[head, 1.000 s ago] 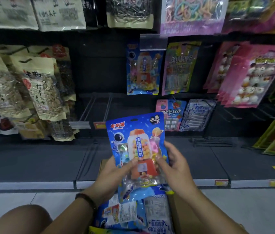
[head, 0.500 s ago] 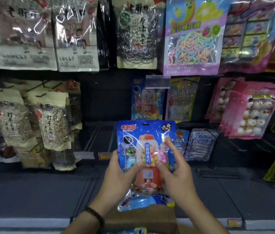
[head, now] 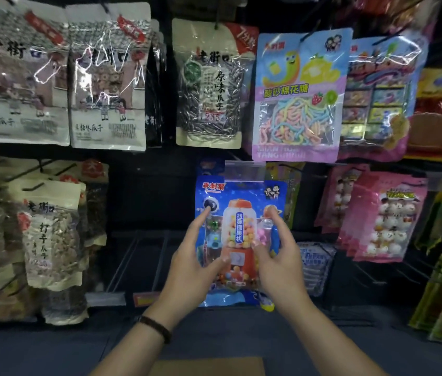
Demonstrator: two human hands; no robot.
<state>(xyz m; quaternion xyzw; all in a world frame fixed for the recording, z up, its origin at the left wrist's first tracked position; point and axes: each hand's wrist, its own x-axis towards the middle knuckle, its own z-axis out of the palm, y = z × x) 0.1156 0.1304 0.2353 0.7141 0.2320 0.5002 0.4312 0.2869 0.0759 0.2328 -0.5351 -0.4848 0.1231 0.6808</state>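
In front of the dark peg rack (head: 138, 196), below the big sour-gummy bag (head: 297, 99), the blue gumball candy packet (head: 240, 196) stands upright off the shelf — each grip holding it, left hand (head: 191, 264) pinching its lower left, right hand (head: 282, 263) its right edge — a dark wristband (head: 157, 328) on the left wrist.

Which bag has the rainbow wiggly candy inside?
The purple bag on the top row, just above the blue gumball bag; only its window shows coloured strings.

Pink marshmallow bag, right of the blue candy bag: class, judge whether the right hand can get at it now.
Likely yes, once freed: the right hand grips the blue candy bag, but nothing hangs before the pink marshmallow bag.
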